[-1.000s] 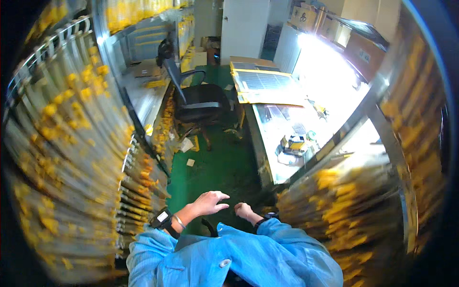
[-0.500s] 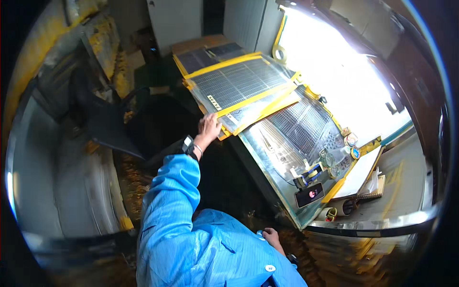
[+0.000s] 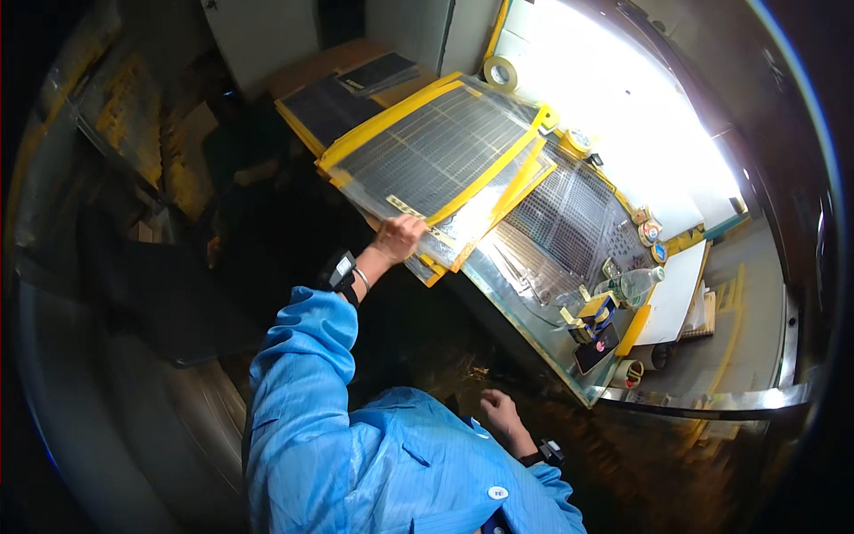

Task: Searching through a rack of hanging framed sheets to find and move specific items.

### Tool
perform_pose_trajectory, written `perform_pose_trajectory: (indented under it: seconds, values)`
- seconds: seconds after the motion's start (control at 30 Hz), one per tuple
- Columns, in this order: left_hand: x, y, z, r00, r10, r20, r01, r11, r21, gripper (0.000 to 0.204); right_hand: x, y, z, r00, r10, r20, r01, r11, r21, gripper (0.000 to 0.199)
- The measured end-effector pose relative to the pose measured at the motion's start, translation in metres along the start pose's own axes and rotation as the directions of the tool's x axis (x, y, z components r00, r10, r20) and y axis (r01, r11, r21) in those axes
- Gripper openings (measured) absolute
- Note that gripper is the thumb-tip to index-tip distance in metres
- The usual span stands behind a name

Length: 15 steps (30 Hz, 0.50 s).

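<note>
My left hand [image 3: 400, 238] is closed on the near edge of a clear film sheet [image 3: 436, 142]. Yellow tape borders the sheet, and a dark grid pattern covers it. Beneath it lie more yellow-edged sheets [image 3: 525, 191], their corners jutting over the bench edge. My thumb and fingertips are partly hidden at the sheet's edge. Low in front of my body, away from the bench, my right hand [image 3: 500, 414] hangs with fingers loosely curled and nothing visible in them.
A bright light panel [image 3: 614, 98] rises behind the glass-topped bench [image 3: 516, 303]. On the right are a plastic bottle [image 3: 636, 285], a tape dispenser [image 3: 592, 313], a phone [image 3: 596, 349] and a white board [image 3: 673, 298]. Tape rolls [image 3: 501, 74] sit along the back. Dark sheets [image 3: 329, 111] lie at the far left.
My left hand keeps its hold on the film sheet's edge and has come slightly right in view. My right hand has lifted forward, away from my jacket. The whole view has turned a little.
</note>
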<state>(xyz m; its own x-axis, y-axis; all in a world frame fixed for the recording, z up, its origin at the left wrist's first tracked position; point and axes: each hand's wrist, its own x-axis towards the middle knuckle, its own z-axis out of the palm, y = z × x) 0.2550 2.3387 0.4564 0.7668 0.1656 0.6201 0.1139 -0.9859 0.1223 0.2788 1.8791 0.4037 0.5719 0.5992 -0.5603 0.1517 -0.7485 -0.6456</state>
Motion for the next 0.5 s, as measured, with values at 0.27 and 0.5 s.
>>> perform_pose_trajectory:
  seconds: [0.27,0.5]
  values:
    - [-0.006,0.194,-0.016,0.983,0.015,0.181,0.102,0.781,-0.616,0.021,0.064,-0.133,0.022,0.955,-0.256,-0.151,0.288,0.668,0.687,0.052]
    - [0.064,0.21,-0.083,0.946,0.32,0.054,-0.23,0.779,-0.584,0.06,-0.008,-0.117,-0.032,0.673,-0.003,-0.74,0.303,0.914,0.271,0.033]
